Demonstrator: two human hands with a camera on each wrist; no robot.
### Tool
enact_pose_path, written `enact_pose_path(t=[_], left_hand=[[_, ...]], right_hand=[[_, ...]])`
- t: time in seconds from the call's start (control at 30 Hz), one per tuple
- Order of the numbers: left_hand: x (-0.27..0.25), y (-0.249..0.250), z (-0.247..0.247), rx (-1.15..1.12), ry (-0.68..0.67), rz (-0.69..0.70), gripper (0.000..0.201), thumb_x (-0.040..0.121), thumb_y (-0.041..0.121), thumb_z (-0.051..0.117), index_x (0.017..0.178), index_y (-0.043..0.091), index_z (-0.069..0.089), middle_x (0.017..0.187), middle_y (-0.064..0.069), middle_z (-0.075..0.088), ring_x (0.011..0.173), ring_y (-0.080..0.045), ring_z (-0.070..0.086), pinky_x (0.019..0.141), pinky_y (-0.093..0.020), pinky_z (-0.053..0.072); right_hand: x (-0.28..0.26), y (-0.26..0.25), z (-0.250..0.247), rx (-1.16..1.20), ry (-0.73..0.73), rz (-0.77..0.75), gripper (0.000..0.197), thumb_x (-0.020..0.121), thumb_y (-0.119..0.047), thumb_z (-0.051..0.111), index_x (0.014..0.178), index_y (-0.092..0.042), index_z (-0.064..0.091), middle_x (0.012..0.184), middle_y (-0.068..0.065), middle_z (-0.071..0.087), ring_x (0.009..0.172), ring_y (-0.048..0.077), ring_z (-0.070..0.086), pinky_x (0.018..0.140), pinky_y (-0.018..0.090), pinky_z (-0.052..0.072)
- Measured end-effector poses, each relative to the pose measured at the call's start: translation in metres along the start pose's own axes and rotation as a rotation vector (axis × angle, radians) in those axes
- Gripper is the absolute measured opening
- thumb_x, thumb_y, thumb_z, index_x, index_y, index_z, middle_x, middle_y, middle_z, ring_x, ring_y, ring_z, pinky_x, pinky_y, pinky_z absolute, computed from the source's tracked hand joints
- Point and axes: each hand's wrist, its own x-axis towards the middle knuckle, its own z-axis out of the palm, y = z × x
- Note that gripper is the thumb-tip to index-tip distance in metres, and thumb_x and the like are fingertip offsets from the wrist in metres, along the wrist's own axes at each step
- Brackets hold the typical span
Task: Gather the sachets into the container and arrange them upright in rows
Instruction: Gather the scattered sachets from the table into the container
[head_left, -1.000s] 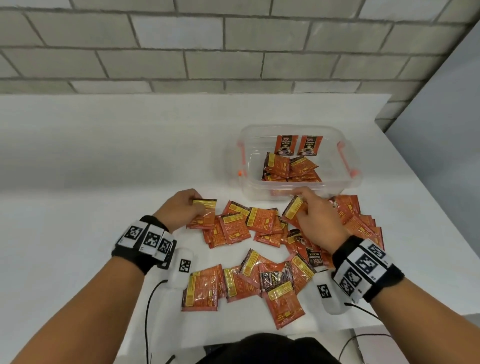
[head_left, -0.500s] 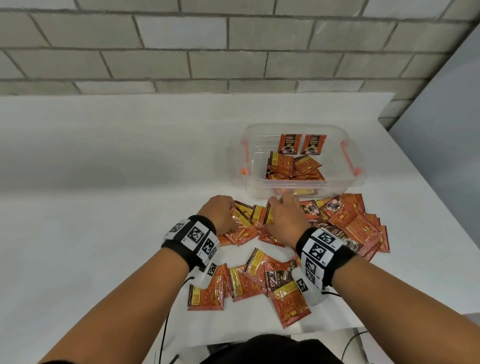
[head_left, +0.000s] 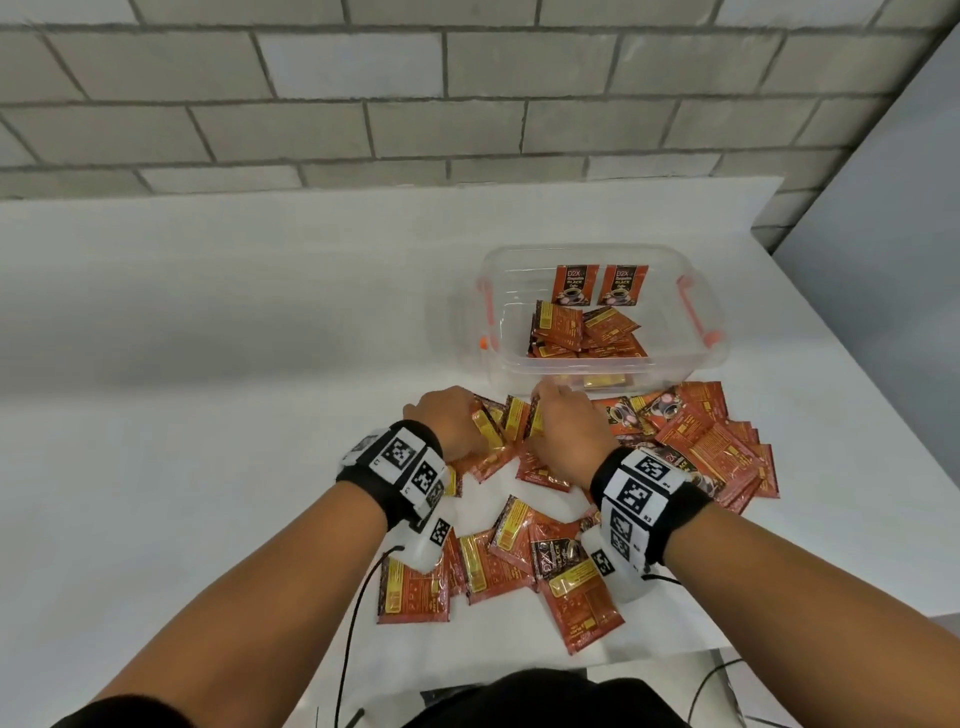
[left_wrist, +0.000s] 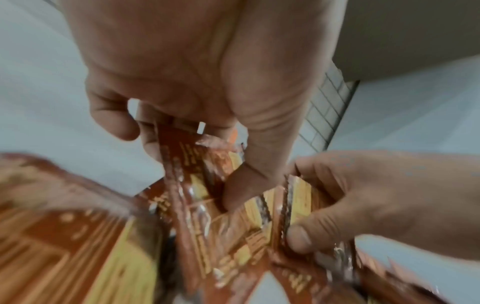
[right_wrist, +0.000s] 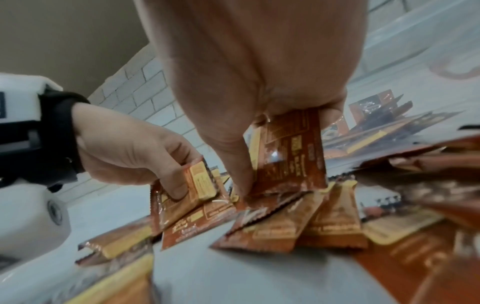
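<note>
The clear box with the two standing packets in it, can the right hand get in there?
Probably yes. The clear box has no lid and sits just beyond the right hand, nothing between. But that hand already grips sachets, so it would carry them along.

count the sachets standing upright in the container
2. Both upright sachets lean side by side against the far wall of the container: one on the left, one on the right. The others inside lie flat.

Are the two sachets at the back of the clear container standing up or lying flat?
Upright. The two sachets stand side by side against the container's far wall.
</note>
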Motion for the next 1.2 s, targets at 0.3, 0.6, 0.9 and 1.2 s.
enact_pose_path(t=[0.3, 0.6, 0.9, 1.2], left_hand=[[-0.032, -0.053, -0.034, -0.619, 0.161, 0.004, 0.024, 0.079, 0.009, 0.07, 0.093, 0.02, 0.054, 0.093, -0.002, 0.066, 0.084, -0.018, 0.064, 0.07, -0.032, 0.054], [-0.032, -0.064, -0.006, -0.254, 0.022, -0.061, 0.041, 0.073, 0.017, 0.077, 0.107, 0.015, 0.055, 0.096, 0.001, 0.059, 0.08, -0.011, 0.055, 0.058, -0.016, 0.043], [-0.034, -0.063, 0.002, -0.299, 0.041, -0.021, 0.04, 0.074, 0.008, 0.072, 0.106, 0.016, 0.05, 0.094, 0.001, 0.057, 0.079, -0.012, 0.056, 0.058, -0.018, 0.044], [-0.043, -0.077, -0.008, -0.352, 0.017, 0.02, 0.02, 0.077, 0.016, 0.072, 0.081, 0.021, 0.053, 0.082, 0.005, 0.06, 0.069, -0.006, 0.056, 0.054, -0.016, 0.039]], right_hand=[[-0.01, 0.03, -0.018, 0.131, -0.129, 0.151, 0.068, 0.086, -0.039, 0.063, 0.139, -0.009, 0.033, 0.122, 0.012, 0.058, 0.106, 0.028, 0.058, 0.089, 0.036, 0.047], [0.003, 0.003, 0.003, -0.138, -0.148, 0.167, 0.063, 0.084, -0.048, 0.059, 0.132, -0.011, 0.04, 0.135, 0.011, 0.043, 0.127, 0.03, 0.04, 0.103, 0.044, 0.036], [-0.008, -0.002, -0.018, 0.056, 0.013, 0.093, 0.039, 0.085, -0.032, 0.063, 0.115, -0.016, 0.044, 0.102, 0.005, 0.063, 0.093, 0.026, 0.06, 0.075, 0.034, 0.046], [-0.005, -0.02, -0.013, 0.101, -0.078, -0.09, 0.043, 0.086, -0.033, 0.06, 0.119, -0.011, 0.042, 0.105, 0.009, 0.056, 0.094, 0.026, 0.055, 0.074, 0.036, 0.048]])
